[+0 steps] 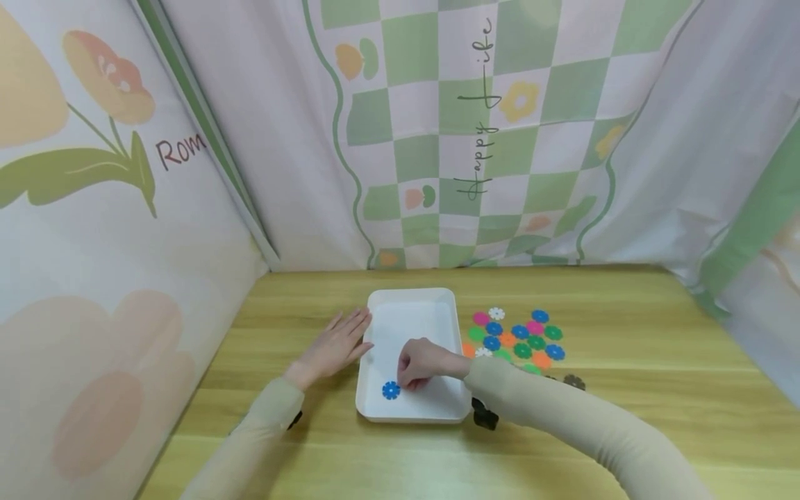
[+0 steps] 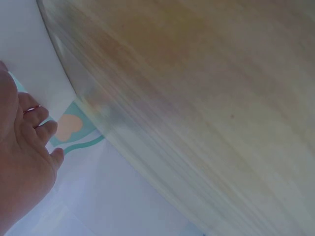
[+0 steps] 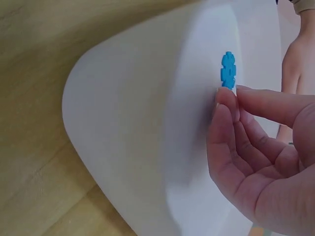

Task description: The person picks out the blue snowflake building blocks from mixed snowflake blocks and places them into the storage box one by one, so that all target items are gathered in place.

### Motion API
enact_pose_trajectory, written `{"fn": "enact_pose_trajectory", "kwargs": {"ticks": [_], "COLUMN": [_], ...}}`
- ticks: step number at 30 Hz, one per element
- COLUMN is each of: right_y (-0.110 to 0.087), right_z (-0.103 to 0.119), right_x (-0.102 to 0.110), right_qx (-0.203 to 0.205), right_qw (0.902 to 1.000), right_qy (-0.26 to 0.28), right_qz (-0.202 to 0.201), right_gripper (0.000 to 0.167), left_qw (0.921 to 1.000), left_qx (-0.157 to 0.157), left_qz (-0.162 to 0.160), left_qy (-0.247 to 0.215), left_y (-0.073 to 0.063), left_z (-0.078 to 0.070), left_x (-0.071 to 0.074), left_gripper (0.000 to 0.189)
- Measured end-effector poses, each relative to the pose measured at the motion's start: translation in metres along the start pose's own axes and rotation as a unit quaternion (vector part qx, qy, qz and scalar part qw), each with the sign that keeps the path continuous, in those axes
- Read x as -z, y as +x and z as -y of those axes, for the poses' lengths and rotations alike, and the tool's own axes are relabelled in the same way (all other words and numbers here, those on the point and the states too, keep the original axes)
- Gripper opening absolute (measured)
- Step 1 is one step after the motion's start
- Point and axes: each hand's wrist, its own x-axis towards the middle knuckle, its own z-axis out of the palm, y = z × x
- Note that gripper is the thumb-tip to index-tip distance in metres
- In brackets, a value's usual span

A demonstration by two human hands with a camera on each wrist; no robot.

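Note:
My right hand (image 1: 425, 362) reaches into the white tray (image 1: 412, 411). Its thumb and fingertips pinch the edge of a blue snowflake disc (image 1: 391, 390), low over the tray floor near the front left. The right wrist view shows the same blue disc (image 3: 228, 69) jutting out beyond the fingertips of the right hand (image 3: 256, 147). My left hand (image 1: 334, 345) lies with straight fingers against the tray's left rim. In the left wrist view, the left hand (image 2: 27, 142) shows at the left edge, its fingers only partly visible.
Right of the tray, several loose snowflake discs in blue, green, pink, orange and white lie spread on the wooden table (image 1: 644, 361); a dark disc (image 1: 573, 382) sits nearest the right forearm. Printed curtains (image 1: 412, 160) hang behind and to the left.

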Motion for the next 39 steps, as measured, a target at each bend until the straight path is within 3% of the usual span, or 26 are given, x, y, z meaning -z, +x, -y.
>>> {"fn": "enact_pose_trajectory", "kwargs": {"ticks": [10,24,39], "right_y": [-0.014,-0.065,-0.117], "right_z": [-0.015,-0.067,-0.128], "right_x": [0.022,0.076,0.077], "right_qx": [0.047,0.113,0.105], "right_qw": [0.9986,0.9909,0.9892], "right_qy": [0.021,0.049,0.021], "right_qz": [-0.012,-0.055,-0.100], "right_gripper": [0.008,0.010,0.021], "left_qw": [1.0000,0.9999,0.9999], "left_qx": [0.002,0.002,-0.002], "left_qz": [0.005,0.011,0.008], "left_qy": [-0.007,-0.007,-0.009], "left_y": [-0.001,-0.001,-0.002], "left_z": [-0.001,-0.001,-0.002], "left_x": [0.001,0.001,0.002], "left_gripper": [0.065,0.066,0.065]}}
